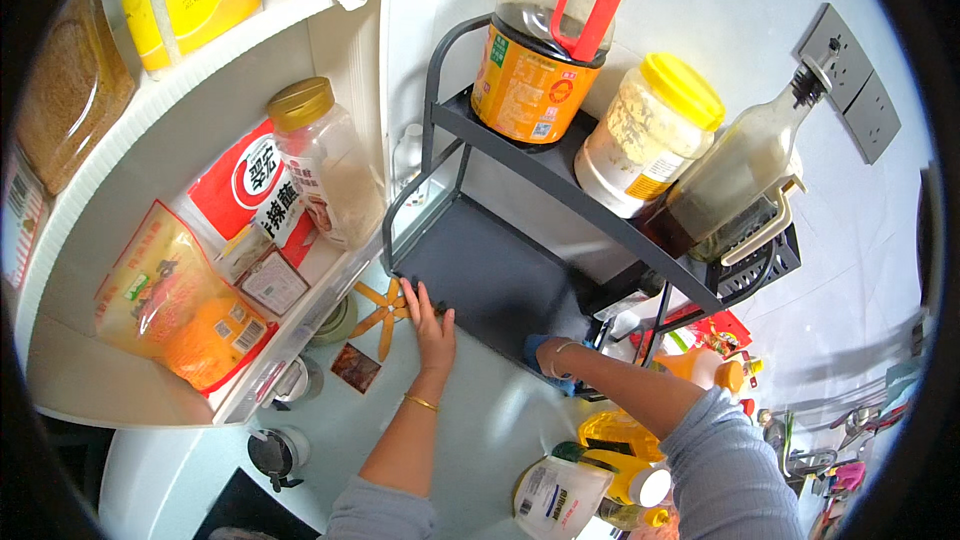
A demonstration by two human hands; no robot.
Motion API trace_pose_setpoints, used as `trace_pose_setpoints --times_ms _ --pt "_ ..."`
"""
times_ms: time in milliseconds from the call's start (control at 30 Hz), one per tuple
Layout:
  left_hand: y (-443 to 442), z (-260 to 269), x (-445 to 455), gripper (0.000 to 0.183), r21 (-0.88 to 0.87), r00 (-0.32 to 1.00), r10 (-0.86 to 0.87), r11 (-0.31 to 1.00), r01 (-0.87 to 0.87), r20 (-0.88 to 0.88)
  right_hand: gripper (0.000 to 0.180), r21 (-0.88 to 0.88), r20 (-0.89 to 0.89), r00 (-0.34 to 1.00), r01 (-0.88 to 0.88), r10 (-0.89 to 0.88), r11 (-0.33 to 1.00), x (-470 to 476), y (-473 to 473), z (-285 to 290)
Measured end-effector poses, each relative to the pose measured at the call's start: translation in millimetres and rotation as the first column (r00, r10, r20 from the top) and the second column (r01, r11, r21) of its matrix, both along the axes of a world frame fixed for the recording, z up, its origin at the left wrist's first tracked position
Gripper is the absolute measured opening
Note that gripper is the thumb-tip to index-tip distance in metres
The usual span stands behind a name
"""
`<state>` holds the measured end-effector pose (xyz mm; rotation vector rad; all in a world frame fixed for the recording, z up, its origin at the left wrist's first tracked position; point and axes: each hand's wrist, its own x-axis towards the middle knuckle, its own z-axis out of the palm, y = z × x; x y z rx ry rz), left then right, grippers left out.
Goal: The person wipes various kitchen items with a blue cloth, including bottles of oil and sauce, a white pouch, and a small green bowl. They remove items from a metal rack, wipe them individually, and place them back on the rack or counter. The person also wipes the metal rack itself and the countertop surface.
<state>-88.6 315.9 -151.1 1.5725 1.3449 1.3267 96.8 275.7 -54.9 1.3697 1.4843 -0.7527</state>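
A black metal two-tier rack (pixel 487 262) stands on the pale countertop against the wall. My left hand (pixel 433 326) lies with its fingers apart at the front left edge of the lower shelf, beside an orange flower-shaped mat (pixel 385 309), and holds nothing. My right hand (pixel 553 357) is over the right front part of the lower shelf, with a blue cloth (pixel 534 349) in its grip; most of its fingers are hidden. On the upper tier stand a large red-handled bottle (pixel 536 82), a yellow-lidded jar (pixel 645 135) and a glass bottle of dark liquid (pixel 731 165).
A white corner shelf (pixel 187 67) with food packets and a gold-lidded jar (pixel 326 165) stands at the left. Glass jars (pixel 279 454) and a small brown picture tile (pixel 356 368) lie below it. Near my right forearm are a white tub (pixel 559 496) and several bottles.
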Motion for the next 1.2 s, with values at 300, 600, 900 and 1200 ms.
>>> trace_pose_setpoints --times_ms 300,600,900,1200 --pt "0 1 -2 0.075 0.009 0.998 -0.040 0.999 0.040 0.048 0.018 0.851 -0.256 0.938 0.334 -0.235 0.406 -14 101 -81" --pt "4 -13 -8 0.089 -0.025 0.962 -0.019 0.999 0.027 0.271 0.042 0.748 -0.402 0.775 -0.029 0.488 0.663 -72 90 -63" --pt "2 -12 -6 0.086 -0.017 0.961 -0.074 0.997 0.082 0.265 0.042 0.606 -0.671 0.740 0.510 0.047 0.610 -94 143 -32" --pt "-3 5 0 0.084 -0.027 0.985 -0.066 0.997 0.071 0.160 0.041 0.854 -0.338 0.925 0.225 0.172 0.469 -37 149 -68"
